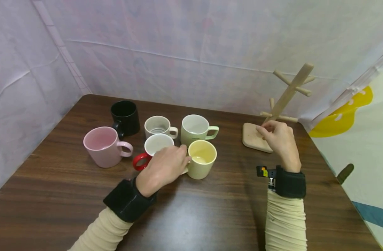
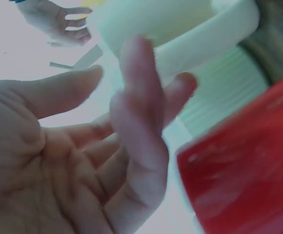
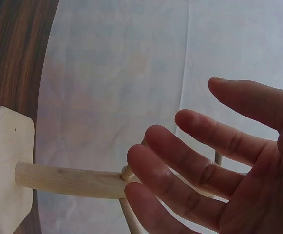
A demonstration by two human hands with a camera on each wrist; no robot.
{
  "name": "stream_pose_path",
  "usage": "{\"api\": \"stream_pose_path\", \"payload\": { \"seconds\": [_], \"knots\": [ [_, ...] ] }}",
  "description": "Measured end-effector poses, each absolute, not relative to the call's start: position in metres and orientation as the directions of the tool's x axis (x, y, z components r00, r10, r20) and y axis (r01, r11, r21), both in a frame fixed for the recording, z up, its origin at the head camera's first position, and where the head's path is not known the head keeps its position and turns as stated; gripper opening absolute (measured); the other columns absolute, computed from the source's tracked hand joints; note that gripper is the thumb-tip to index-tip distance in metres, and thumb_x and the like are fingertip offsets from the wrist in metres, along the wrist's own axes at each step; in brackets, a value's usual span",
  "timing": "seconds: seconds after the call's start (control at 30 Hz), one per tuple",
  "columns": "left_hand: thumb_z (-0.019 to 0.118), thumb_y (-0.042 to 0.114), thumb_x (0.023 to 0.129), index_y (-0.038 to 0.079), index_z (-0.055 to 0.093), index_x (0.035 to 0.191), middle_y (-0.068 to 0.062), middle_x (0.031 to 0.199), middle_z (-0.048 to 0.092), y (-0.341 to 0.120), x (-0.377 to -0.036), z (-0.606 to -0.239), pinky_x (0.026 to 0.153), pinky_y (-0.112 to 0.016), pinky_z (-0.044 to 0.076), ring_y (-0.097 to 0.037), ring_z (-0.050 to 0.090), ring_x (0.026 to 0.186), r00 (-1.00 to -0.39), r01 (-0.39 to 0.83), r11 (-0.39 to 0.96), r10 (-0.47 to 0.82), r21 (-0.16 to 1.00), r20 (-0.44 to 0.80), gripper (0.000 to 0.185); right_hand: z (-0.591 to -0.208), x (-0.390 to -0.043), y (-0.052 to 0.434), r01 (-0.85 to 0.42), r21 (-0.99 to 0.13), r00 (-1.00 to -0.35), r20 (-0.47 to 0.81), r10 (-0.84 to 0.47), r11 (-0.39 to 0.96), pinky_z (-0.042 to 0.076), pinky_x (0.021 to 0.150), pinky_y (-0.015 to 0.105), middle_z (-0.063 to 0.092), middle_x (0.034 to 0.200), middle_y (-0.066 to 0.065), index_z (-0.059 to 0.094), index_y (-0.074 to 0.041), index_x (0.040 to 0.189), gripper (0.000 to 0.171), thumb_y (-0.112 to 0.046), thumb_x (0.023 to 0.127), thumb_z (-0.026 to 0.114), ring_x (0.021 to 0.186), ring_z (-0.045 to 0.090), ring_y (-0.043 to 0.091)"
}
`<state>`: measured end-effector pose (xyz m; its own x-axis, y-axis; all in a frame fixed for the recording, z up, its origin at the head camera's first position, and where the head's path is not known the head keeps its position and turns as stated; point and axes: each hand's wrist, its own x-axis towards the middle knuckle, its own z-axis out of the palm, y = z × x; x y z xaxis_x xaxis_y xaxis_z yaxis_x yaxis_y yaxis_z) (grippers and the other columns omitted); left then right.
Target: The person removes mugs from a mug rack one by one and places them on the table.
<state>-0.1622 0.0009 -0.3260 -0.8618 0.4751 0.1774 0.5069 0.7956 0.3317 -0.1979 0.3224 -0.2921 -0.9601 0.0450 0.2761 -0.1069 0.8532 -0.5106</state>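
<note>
My left hand (image 1: pixel 164 167) is at the handle side of a pale yellow mug (image 1: pixel 201 160). In the left wrist view its thumb and index finger stand apart, with fingertips (image 2: pixel 137 53) close to a pale mug; whether they touch it I cannot tell. Beside that hand is a white-lined mug (image 1: pixel 159 143) with a red handle, and its red outside fills the lower right of the left wrist view. My right hand (image 1: pixel 279 141), fingers loosely bent and holding nothing, hovers by the wooden mug tree (image 1: pixel 287 96), in front of its post and above its base (image 3: pixel 7 165).
Behind the yellow mug stand a light green mug (image 1: pixel 194 130) and a cream mug (image 1: pixel 157 126). To the left are a pink mug (image 1: pixel 105 150) and a black mug (image 1: pixel 127 118). A pale cloth (image 1: pixel 179 76) hangs along the back edge of the dark wooden table (image 1: pixel 216 219).
</note>
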Motion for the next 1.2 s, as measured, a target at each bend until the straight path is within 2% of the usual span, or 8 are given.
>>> {"api": "stream_pose_path", "payload": {
  "seconds": [0.17, 0.3, 0.5, 0.7, 0.9, 1.2],
  "knots": [
    [0.074, 0.018, 0.094, 0.008, 0.065, 0.087, -0.001, 0.073, 0.06, -0.001, -0.159, -0.318, 0.059, -0.039, 0.049, -0.022, 0.06, 0.068, -0.792, 0.591, 0.752, 0.473, 0.291, 0.387, 0.016, -0.292, -0.198, 0.322, -0.105, -0.501, -0.966, 0.258, 0.032, 0.859, 0.046, 0.061, 0.036, 0.07, 0.093, 0.023, 0.07, 0.005, 0.106, 0.033, -0.027, 0.101, 0.064, 0.077, 0.065, 0.032],
    [0.075, 0.017, 0.093, 0.008, 0.068, 0.088, -0.002, 0.078, 0.063, -0.003, -0.161, -0.315, 0.063, -0.039, 0.05, -0.023, 0.06, 0.072, -0.734, 0.639, 0.725, 0.475, 0.257, 0.484, 0.012, -0.291, -0.197, 0.321, -0.116, -0.498, -0.973, 0.229, 0.002, 0.859, 0.049, 0.064, 0.039, 0.071, 0.097, 0.023, 0.071, 0.004, 0.108, 0.032, -0.027, 0.101, 0.063, 0.082, 0.067, 0.033],
    [0.073, 0.017, 0.095, 0.009, 0.067, 0.089, -0.001, 0.082, 0.064, -0.005, -0.163, -0.312, 0.064, -0.04, 0.05, -0.022, 0.062, 0.075, -0.727, 0.646, 0.708, 0.456, 0.285, 0.514, 0.011, -0.289, -0.195, 0.315, -0.174, -0.503, -0.973, 0.221, -0.069, 0.847, 0.052, 0.074, 0.051, 0.071, 0.103, 0.022, 0.071, 0.002, 0.108, 0.027, -0.024, 0.102, 0.062, 0.092, 0.067, 0.038],
    [0.073, 0.018, 0.095, 0.011, 0.068, 0.09, 0.0, 0.083, 0.066, -0.008, -0.164, -0.312, 0.061, -0.037, 0.049, -0.018, 0.062, 0.073, -0.733, 0.636, 0.71, 0.434, 0.302, 0.525, 0.01, -0.288, -0.195, 0.308, -0.224, -0.515, -0.968, 0.22, -0.125, 0.828, 0.052, 0.079, 0.054, 0.071, 0.106, 0.021, 0.07, 0.001, 0.108, 0.026, -0.023, 0.102, 0.063, 0.095, 0.067, 0.039],
    [0.073, 0.018, 0.094, 0.01, 0.068, 0.091, 0.0, 0.08, 0.063, -0.011, -0.166, -0.311, 0.057, -0.035, 0.048, -0.017, 0.06, 0.068, -0.733, 0.627, 0.726, 0.425, 0.282, 0.531, 0.01, -0.287, -0.195, 0.3, -0.285, -0.494, -0.95, 0.261, -0.173, 0.821, 0.053, 0.075, 0.052, 0.072, 0.101, 0.02, 0.071, 0.001, 0.106, 0.021, -0.018, 0.101, 0.065, 0.091, 0.069, 0.038],
    [0.071, 0.018, 0.096, 0.01, 0.067, 0.093, -0.002, 0.082, 0.064, -0.016, -0.167, -0.308, 0.06, -0.04, 0.051, -0.02, 0.06, 0.069, -0.77, 0.591, 0.743, 0.403, 0.315, 0.496, 0.01, -0.288, -0.196, 0.289, -0.362, -0.466, -0.924, 0.293, -0.245, 0.807, 0.054, 0.068, 0.047, 0.073, 0.093, 0.015, 0.072, 0.0, 0.102, 0.017, -0.017, 0.099, 0.068, 0.083, 0.07, 0.033]
  ]
}}
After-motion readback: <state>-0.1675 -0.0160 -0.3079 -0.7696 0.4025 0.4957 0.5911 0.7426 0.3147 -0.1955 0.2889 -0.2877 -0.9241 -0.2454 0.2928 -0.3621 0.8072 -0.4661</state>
